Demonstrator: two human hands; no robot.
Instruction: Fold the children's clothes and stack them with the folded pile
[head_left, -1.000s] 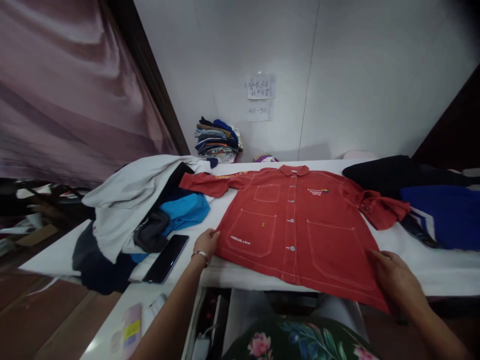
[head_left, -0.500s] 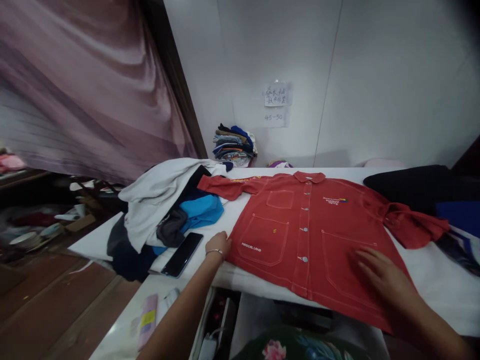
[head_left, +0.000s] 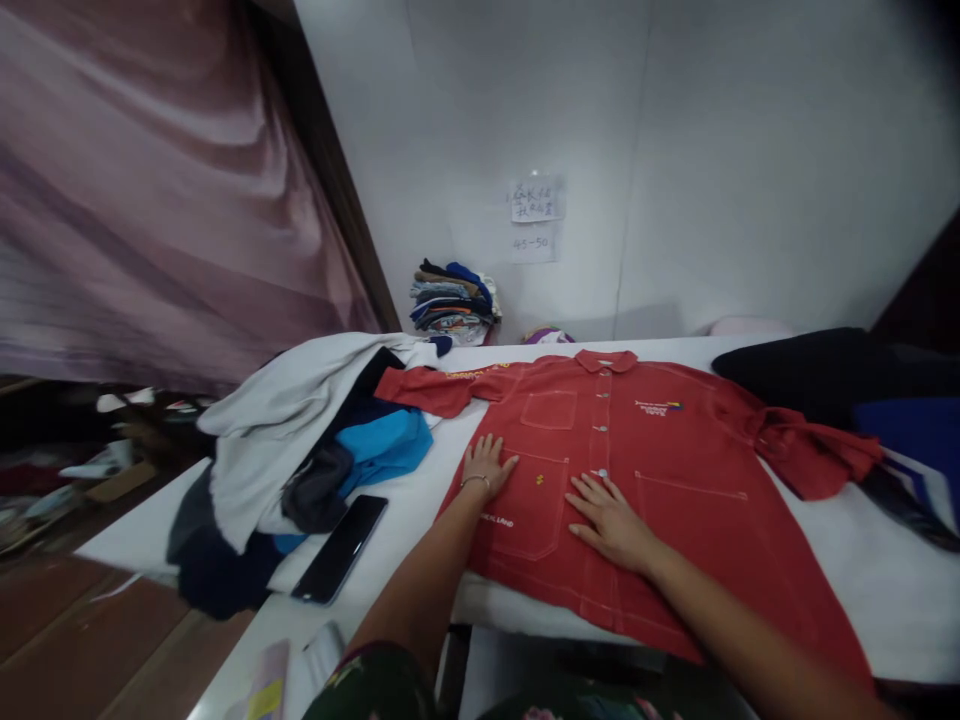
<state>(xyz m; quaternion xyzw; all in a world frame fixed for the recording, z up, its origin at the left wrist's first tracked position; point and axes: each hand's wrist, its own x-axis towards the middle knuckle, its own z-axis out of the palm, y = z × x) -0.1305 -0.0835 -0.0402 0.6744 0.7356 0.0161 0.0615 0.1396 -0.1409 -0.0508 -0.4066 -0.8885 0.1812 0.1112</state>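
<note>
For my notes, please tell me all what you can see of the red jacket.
The red button-front jacket looks like cotton twill, with white contrast stitching. It has a collar, round metal-looking buttons, a small chest pocket, two large lower patch pockets, a small embroidered logo and white "MAGICAL LAND" lettering at one lower pocket. It lies flat, front up, on a white padded table, sleeves spread sideways, one bunched near the cuff. The person's left hand and right hand rest flat on its front.

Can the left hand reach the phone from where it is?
Probably yes: the left hand rests on the red shirt, and only white tabletop separates it from the phone.
</note>
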